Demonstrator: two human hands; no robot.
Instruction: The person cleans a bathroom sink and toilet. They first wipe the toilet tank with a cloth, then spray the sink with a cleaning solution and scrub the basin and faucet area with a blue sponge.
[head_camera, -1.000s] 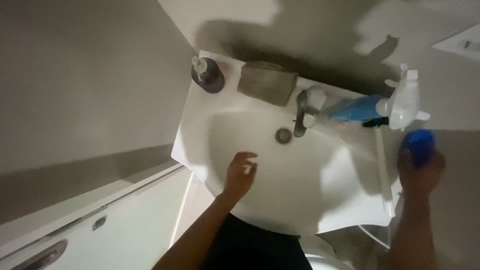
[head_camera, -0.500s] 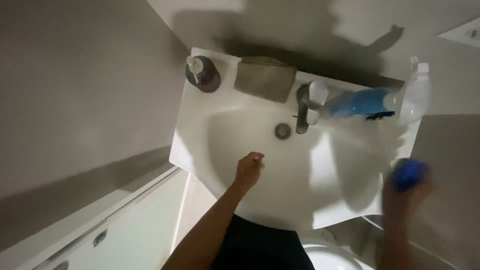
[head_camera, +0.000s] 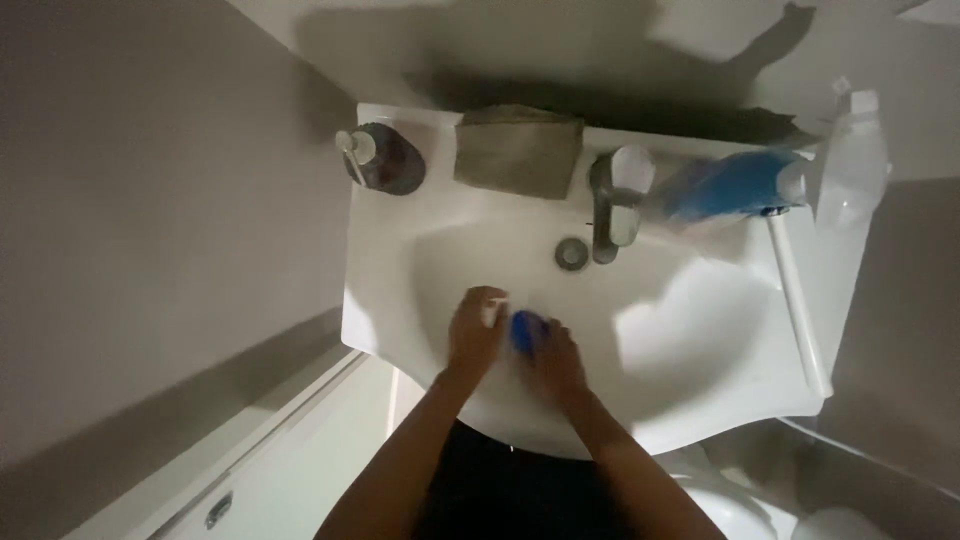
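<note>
White sink (head_camera: 700, 330) basin: left hand (head_camera: 475, 335), right hand (head_camera: 560, 360) together clasp small blue object (head_camera: 524, 330); dark soap dispenser (head_camera: 385, 158) on rim.

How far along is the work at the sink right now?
Done: both hands are over the white basin, and the spray bottle stands on the rim. In hand: the left hand and right hand meet around a small blue object; motion blur hides the grip. Left: the tap shows no running water.
</note>
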